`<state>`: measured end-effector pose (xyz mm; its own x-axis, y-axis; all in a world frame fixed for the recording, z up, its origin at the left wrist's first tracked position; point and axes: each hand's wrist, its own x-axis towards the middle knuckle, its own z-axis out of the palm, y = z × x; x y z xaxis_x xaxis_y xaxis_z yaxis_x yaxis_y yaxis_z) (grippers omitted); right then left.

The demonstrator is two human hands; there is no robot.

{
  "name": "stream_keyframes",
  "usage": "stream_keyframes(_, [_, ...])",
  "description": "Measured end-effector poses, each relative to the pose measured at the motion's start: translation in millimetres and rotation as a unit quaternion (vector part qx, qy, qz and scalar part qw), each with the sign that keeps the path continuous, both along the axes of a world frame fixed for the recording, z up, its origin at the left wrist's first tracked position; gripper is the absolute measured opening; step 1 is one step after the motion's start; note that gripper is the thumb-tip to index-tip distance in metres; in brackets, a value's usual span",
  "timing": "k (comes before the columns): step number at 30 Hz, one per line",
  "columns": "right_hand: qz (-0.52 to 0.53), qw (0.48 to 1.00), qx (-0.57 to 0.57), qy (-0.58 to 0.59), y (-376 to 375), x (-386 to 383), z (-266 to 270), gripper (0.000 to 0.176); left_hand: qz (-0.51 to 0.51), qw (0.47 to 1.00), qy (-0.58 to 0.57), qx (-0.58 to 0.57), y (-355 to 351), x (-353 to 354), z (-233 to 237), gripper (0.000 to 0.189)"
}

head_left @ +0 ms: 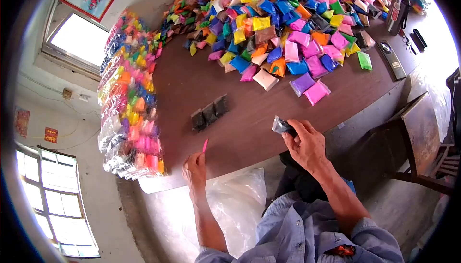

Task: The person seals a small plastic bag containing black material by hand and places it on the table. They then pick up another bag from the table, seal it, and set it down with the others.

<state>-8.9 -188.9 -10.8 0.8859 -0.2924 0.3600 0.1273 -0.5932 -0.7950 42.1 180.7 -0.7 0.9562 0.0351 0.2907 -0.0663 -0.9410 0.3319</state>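
Note:
My left hand (pixel 194 169) is closed near the table's front edge, with a thin pink stick-like piece (pixel 205 145) poking up from its fingertips. Between the thumb and fingers of my right hand (pixel 307 145) is a small black packet (pixel 280 125) with a clear, shiny wrapper end. Three similar black packets (pixel 209 113) lie side by side in a row on the brown table (pixel 259 143), beyond and between my hands. Closest to my right hand among the coloured packets are a pink packet (pixel 317 92) and a purple packet (pixel 302 84).
A large heap of coloured packets (pixel 269 23) covers the far side. Bundled packets (pixel 134 104) line the left edge. At the right are a flask (pixel 398 11), a flat metallic object (pixel 391 60) and keys (pixel 409 44). A wooden chair (pixel 420 128) stands right; plastic sheeting (pixel 235 205) hangs below.

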Motion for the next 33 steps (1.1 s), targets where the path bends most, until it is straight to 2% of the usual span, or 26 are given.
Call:
stream_keyframes(3, [0.003,1.000,0.005,0.016,-4,-2,1,0.039,-0.053,0.997,-0.029,0.047,-3,5,1,0.008])
stream_keyframes(5, [0.002,1.000,-0.002,-0.007,-7,-1,-3,0.040,-0.037,0.986,-0.038,0.156,-3,5,-4,0.008])
stream_keyframes(9, [0.022,0.998,0.012,-0.064,-12,-3,-9,0.038,-0.067,0.983,-0.037,0.168,-3,8,4,0.010])
stream_keyframes(12, [0.043,0.997,0.010,-0.059,-12,-6,-9,0.033,-0.058,0.972,0.070,0.215,-8,11,23,0.010])
stream_keyframes(15, [0.062,0.996,0.009,-0.063,-15,-9,-9,0.031,-0.054,0.969,0.091,0.225,-9,18,29,0.003])
stream_keyframes(19, [0.077,0.993,-0.008,-0.085,-17,-12,-12,0.034,-0.073,0.959,0.081,0.260,-11,20,26,0.008])
stream_keyframes(21, [0.076,0.994,-0.010,-0.083,-18,-14,-12,0.036,-0.056,0.985,0.063,0.150,-24,15,15,0.010])
stream_keyframes(22, [0.080,0.993,-0.022,-0.086,-18,-15,-10,0.037,-0.089,0.990,0.022,0.109,-40,10,14,0.011])
stream_keyframes(23, [0.089,0.991,-0.035,-0.089,-18,-16,-10,0.038,-0.092,0.990,0.026,0.108,-60,2,13,0.011])
stream_keyframes(25, [0.104,0.992,-0.029,-0.064,-18,-17,-13,0.041,-0.129,0.983,0.087,-0.096,-115,-11,24,0.010])
stream_keyframes(27, [0.116,0.990,-0.032,-0.070,-19,-15,-16,0.042,-0.219,0.961,0.066,-0.153,-154,-19,20,0.013])
stream_keyframes(31, [0.106,0.991,-0.022,-0.078,-21,-14,-15,0.041,-0.222,0.952,0.076,-0.198,-199,-20,12,0.013])
stream_keyframes(33, [0.104,0.992,-0.027,-0.068,-20,-14,-13,0.040,-0.233,0.954,0.026,-0.187,-205,-13,0,0.012])
